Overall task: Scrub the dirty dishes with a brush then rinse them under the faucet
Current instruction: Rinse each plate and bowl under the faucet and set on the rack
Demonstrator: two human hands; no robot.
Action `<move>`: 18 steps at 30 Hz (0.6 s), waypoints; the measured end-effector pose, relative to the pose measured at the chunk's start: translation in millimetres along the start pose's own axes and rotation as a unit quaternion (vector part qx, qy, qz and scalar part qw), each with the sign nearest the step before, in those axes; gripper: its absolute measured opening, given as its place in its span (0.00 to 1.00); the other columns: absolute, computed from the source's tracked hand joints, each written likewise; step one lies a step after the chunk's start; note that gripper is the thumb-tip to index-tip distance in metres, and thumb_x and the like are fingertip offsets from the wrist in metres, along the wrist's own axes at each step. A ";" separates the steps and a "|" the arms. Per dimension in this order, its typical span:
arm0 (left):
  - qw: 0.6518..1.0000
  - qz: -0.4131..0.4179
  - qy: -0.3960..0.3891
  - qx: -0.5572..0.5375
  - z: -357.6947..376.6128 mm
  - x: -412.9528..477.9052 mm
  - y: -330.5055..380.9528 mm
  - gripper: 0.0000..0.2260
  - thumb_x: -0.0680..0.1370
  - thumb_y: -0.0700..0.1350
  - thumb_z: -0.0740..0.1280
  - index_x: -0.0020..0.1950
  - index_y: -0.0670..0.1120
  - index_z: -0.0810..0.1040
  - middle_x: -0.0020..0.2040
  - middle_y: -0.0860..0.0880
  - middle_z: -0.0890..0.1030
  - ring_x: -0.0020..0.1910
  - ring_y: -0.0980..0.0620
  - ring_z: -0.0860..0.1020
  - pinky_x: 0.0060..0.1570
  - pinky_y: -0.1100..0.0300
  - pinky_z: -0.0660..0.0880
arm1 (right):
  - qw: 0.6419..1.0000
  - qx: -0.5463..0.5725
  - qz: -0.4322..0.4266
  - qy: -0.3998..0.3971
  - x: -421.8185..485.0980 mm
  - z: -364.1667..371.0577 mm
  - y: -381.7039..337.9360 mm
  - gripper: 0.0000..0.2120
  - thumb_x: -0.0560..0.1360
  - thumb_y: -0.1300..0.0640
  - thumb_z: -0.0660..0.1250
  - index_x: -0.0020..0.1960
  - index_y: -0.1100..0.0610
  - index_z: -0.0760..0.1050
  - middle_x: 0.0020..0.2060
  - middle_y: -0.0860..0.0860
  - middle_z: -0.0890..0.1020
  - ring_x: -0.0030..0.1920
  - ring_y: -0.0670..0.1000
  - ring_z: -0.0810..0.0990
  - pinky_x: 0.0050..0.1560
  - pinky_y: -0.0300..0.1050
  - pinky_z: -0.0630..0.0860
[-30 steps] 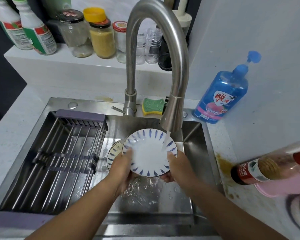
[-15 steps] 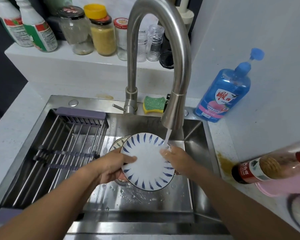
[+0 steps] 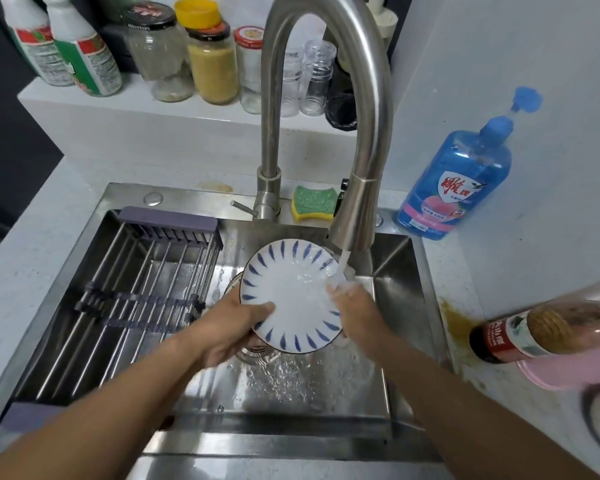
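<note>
A white plate with blue dashes around its rim is tilted over the steel sink. My left hand grips its lower left edge, thumb on the face. My right hand rests against the plate's right edge, right where the water stream from the curved faucet lands. Water runs over the plate's face and splashes onto the sink floor. Another patterned dish peeks out behind the plate on the left. No brush is in view.
A metal drying rack spans the sink's left half. A green and yellow sponge lies behind the faucet. A blue soap bottle stands at right; a sauce bottle lies over a pink bowl. Jars line the back shelf.
The plate has tipped and shifted so the stream hits its right side. My right hand slid up to the plate's right edge under the water; my left thumb moved onto its face.
</note>
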State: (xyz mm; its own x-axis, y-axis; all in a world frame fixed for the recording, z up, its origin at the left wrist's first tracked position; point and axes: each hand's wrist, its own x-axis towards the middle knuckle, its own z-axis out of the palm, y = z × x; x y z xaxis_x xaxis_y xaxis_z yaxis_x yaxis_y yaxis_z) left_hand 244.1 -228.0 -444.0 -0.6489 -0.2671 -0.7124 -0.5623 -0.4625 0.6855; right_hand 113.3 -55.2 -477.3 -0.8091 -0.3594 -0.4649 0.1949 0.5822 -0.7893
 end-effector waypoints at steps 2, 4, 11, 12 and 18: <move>0.999 -0.001 -0.008 0.043 -3.4 -2.9 15.4 0.16 0.81 0.39 0.68 0.68 0.45 0.72 0.56 0.42 0.85 0.54 0.40 0.84 0.56 0.41 0.81 | 0.990 -0.132 -0.053 -0.020 13.6 -12.1 -6.6 0.13 0.85 0.51 0.58 0.51 0.60 0.75 0.40 0.55 0.79 0.41 0.55 0.77 0.36 0.39 0.75; 0.998 0.007 -0.008 0.059 0.7 -2.9 20.9 0.11 0.84 0.46 0.64 0.67 0.48 0.74 0.55 0.43 0.86 0.55 0.39 0.84 0.57 0.35 0.79 | 0.962 -0.253 -0.101 0.020 17.8 -14.9 -8.3 0.11 0.84 0.49 0.61 0.56 0.57 0.73 0.44 0.55 0.81 0.43 0.56 0.80 0.45 0.49 0.78; 0.999 -0.009 -0.043 0.024 24.4 3.4 -7.1 0.19 0.83 0.65 0.51 0.63 0.59 0.75 0.50 0.54 0.87 0.49 0.51 0.86 0.47 0.47 0.84 | 0.881 -0.407 -0.233 -0.057 -20.4 24.4 -11.8 0.26 0.86 0.45 0.51 0.81 0.53 0.59 0.82 0.54 0.54 0.81 0.57 0.53 0.80 0.60 0.53; 0.999 -0.007 -0.042 0.024 25.9 5.0 -9.3 0.19 0.83 0.65 0.51 0.63 0.59 0.75 0.51 0.54 0.87 0.50 0.52 0.86 0.46 0.49 0.84 | 0.887 -0.381 -0.234 -0.112 -27.4 26.7 -13.8 0.26 0.87 0.44 0.48 0.83 0.51 0.55 0.83 0.51 0.49 0.82 0.52 0.48 0.81 0.58 0.48; 1.000 0.003 0.000 0.024 14.8 14.4 -4.8 0.21 0.84 0.65 0.51 0.66 0.56 0.76 0.55 0.48 0.86 0.53 0.41 0.85 0.49 0.38 0.81 | 0.834 -0.377 -0.314 -0.253 -53.1 0.7 6.7 0.29 0.84 0.38 0.41 0.83 0.45 0.54 0.82 0.43 0.53 0.82 0.43 0.49 0.81 0.47 0.43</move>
State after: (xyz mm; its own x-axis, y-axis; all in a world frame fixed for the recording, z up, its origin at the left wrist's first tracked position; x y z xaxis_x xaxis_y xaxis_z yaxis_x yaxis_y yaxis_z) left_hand 229.9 -217.1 -455.4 -0.6531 -0.2698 -0.7076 -0.5814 -0.4202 0.6968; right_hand 157.9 -32.7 -458.2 -0.2459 -0.9169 -0.3144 -0.7376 0.3875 -0.5530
